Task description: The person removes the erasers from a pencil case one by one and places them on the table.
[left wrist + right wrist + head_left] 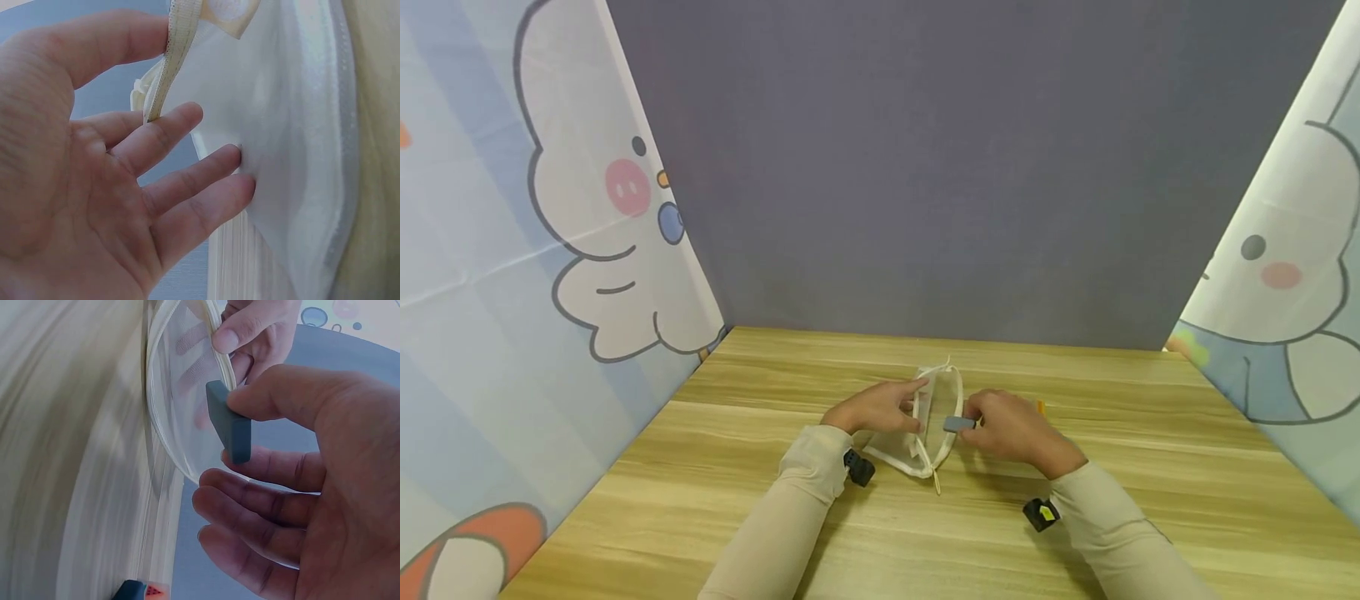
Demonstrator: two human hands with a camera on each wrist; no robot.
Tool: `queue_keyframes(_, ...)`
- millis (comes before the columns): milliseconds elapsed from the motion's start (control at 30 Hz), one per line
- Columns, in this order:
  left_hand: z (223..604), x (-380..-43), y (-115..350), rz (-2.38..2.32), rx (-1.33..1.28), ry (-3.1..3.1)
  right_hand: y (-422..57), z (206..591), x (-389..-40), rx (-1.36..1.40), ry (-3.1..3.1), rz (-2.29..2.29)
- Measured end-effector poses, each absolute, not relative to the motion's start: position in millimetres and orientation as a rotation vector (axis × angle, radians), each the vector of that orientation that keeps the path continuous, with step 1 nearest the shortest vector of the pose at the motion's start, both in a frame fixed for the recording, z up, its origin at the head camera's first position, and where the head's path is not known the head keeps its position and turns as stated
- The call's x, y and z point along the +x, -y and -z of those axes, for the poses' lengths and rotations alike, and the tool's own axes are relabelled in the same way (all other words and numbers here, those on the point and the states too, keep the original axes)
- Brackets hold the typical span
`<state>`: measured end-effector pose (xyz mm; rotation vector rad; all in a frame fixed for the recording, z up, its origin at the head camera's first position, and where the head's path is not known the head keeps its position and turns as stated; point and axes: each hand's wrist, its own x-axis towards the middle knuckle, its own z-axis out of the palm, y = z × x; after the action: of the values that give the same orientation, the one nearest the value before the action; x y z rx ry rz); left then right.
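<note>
A see-through mesh zip pouch (943, 393) with whitish edging stands on the table, its mouth spread apart. My left hand (878, 407) holds the pouch's left rim; in the left wrist view the thumb lies against the zip tape (178, 53), and other fingers reach along the mesh. Between thumb and index finger, my right hand (1009, 425) pinches a small dark grey rectangular block (228, 422). That block is at the right side of the pouch's mouth in the head view. Its exact kind cannot be told.
Past the right hand, a small orange item (1041, 407) shows on the wood-grain table (700, 500), mostly hidden. A dark item with an orange-red part (134, 590) appears at the bottom of the right wrist view. A grey panel (917, 167) stands behind the table, with cartoon-printed cloths either side.
</note>
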<state>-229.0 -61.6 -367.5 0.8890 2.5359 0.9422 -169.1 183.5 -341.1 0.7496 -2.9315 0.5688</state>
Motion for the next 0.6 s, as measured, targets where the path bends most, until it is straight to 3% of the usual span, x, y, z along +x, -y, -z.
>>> queue_keyframes(600, 368, -230, 61, -0.959, 0.882, -2.518, -195, 335, -165, 0.684, 2.899, -0.559)
